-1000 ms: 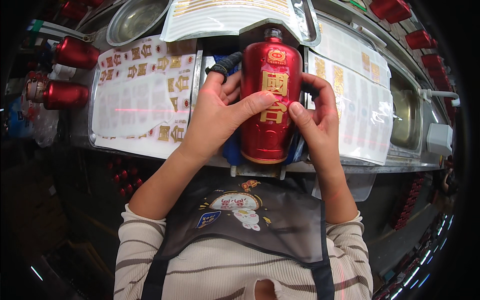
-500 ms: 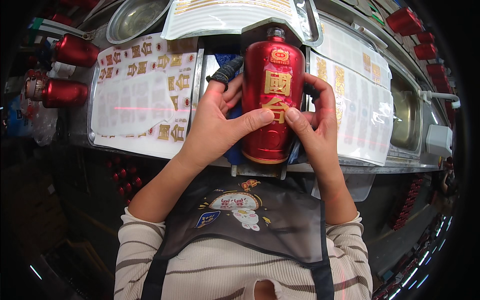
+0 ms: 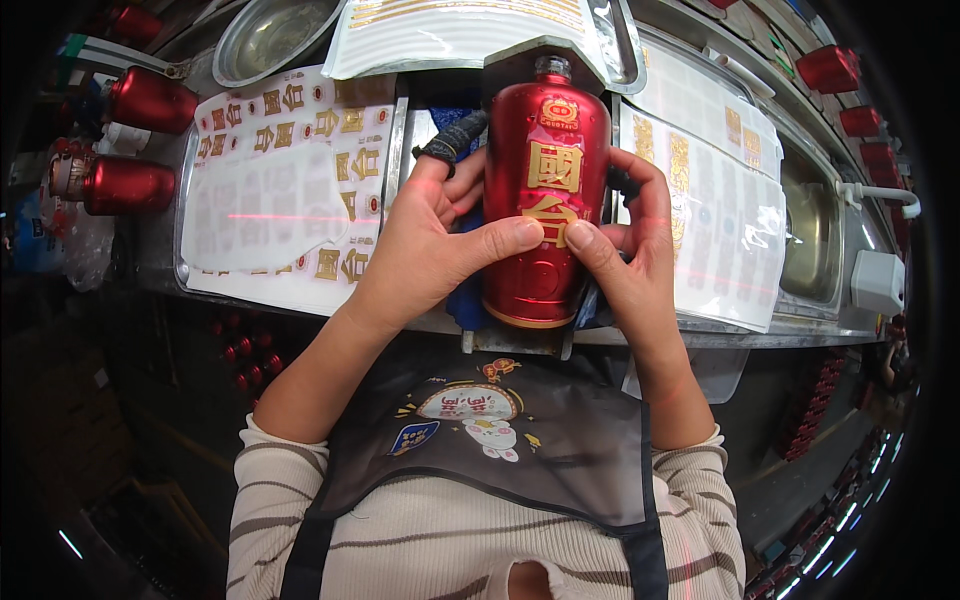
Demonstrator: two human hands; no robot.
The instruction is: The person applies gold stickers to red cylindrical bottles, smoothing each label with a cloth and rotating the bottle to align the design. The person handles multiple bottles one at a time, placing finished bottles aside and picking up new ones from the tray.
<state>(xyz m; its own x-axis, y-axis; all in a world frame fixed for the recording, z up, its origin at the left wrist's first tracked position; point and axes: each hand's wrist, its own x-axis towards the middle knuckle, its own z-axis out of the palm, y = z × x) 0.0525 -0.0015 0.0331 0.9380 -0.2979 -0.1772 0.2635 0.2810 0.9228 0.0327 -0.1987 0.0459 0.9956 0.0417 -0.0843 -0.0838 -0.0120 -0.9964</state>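
A glossy red bottle [image 3: 540, 270] with gold character decals lies on its back in front of me, its dark neck pointing away. My left hand [image 3: 425, 240] grips its left side, with the thumb pressed at the edge of the lower gold decal [image 3: 556, 222]. From the right, my right hand [image 3: 640, 235] holds the bottle, its thumb on that decal's other edge. Black coverings wrap a finger of each hand. Part of the fingers is hidden behind the bottle. Beneath it, blue cloth [image 3: 468, 305] shows on a metal stand [image 3: 515, 341].
Decal sheets lie on a left tray [image 3: 290, 285] and a right tray [image 3: 735, 305]. Behind the bottle is a sheet of gold strips [image 3: 460, 45], beside a metal bowl [image 3: 270, 45]. Red bottles [image 3: 130, 186] stand at far left; others [image 3: 828, 70] line the right.
My left thumb has shifted very slightly left on the bottle, while the right hand stays almost still. The red bottles in the row at the upper right have moved along nearer.
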